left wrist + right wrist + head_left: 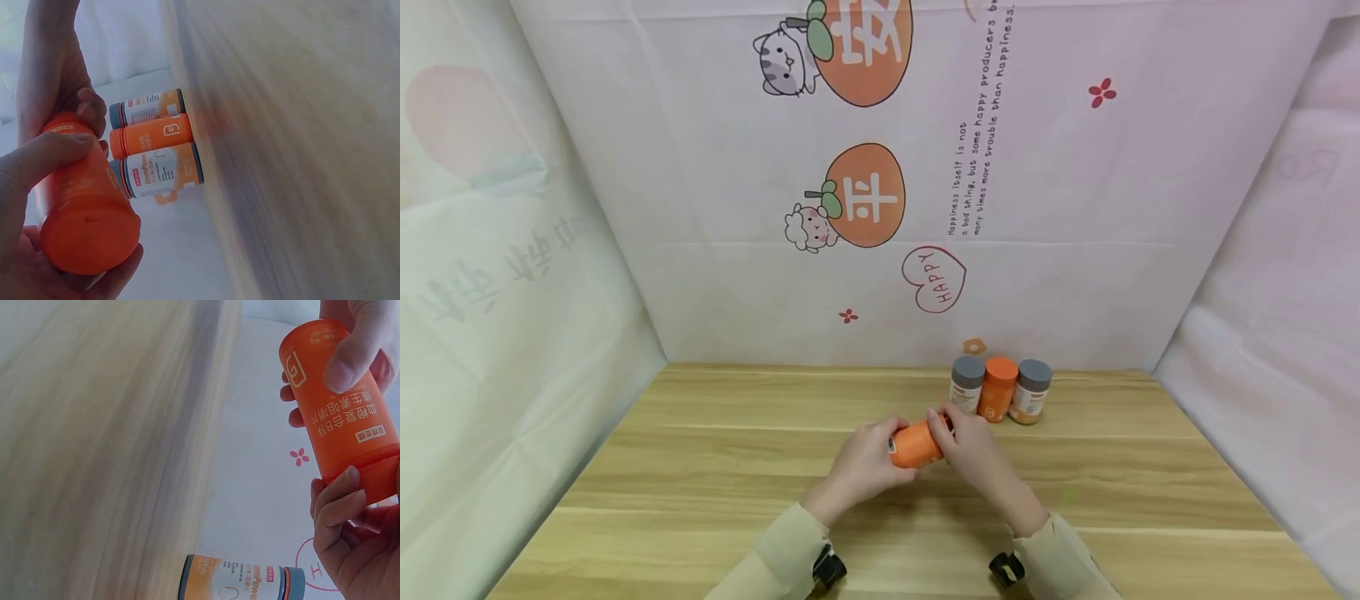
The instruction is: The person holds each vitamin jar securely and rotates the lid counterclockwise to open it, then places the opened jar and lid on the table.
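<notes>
An orange bottle [916, 445] is held tilted above the wooden table, between both hands. My left hand [867, 460] wraps round its body, with the thumb along the printed side in the right wrist view. The fingers of my right hand [973, 448] curl round the cap end; in the right wrist view that hand [350, 531] grips the orange cap [379, 481], which sits on the bottle. The bottle's base [90, 240] faces the left wrist camera. Part of the cap is hidden behind the right fingers.
Behind the right hand stand a grey-capped bottle [967, 383], an orange bottle [998, 390] and another grey-capped bottle [1032, 393], side by side near the back edge of the wooden table [737, 467]. A printed white cloth [737, 275] hangs behind and at both sides.
</notes>
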Demonstrator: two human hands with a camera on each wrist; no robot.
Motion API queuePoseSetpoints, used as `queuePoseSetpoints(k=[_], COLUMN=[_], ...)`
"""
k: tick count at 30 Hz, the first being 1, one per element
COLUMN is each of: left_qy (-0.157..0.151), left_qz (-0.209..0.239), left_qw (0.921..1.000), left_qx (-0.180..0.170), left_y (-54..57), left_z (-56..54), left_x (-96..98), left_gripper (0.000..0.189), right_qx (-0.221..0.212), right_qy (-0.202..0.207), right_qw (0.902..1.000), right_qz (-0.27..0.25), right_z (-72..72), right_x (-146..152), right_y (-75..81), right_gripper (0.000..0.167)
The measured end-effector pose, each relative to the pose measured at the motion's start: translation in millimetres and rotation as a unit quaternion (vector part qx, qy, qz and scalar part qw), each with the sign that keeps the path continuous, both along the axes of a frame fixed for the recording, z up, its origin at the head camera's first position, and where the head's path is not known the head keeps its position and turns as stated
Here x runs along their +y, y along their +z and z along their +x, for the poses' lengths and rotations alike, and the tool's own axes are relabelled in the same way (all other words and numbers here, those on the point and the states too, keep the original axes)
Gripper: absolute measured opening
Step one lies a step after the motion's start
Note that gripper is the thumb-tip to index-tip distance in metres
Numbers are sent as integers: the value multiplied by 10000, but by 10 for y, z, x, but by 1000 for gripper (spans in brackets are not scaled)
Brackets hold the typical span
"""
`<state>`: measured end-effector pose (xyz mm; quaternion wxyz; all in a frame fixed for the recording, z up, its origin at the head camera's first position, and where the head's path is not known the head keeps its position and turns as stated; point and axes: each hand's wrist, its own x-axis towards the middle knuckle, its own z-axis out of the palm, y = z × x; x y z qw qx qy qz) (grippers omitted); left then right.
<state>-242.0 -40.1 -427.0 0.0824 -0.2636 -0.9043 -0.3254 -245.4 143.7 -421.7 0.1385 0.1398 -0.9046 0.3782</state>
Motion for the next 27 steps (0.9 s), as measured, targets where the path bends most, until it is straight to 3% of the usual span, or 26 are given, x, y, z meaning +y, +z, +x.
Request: queuePoseSetpoints(k=[6, 15, 27], left_qy=[34, 125, 71], left_qz=[-51, 58, -7], left_qw=[9999, 9998, 9996], left_qx=[142, 151, 289], left_y=[13, 22, 5], left_z=[-8, -37, -71], left_x=[7, 2, 1], left_gripper=[50, 57, 54], right_qx=[184, 1554, 1485], right_qy=[-61, 350, 404], right_qw=[9998, 9851, 9835], right_qz=[66, 643, 949], right_z=[-24, -85, -89], right_x=[-9, 44, 64], right_y=[8, -35, -37], right_gripper=[28, 12, 9])
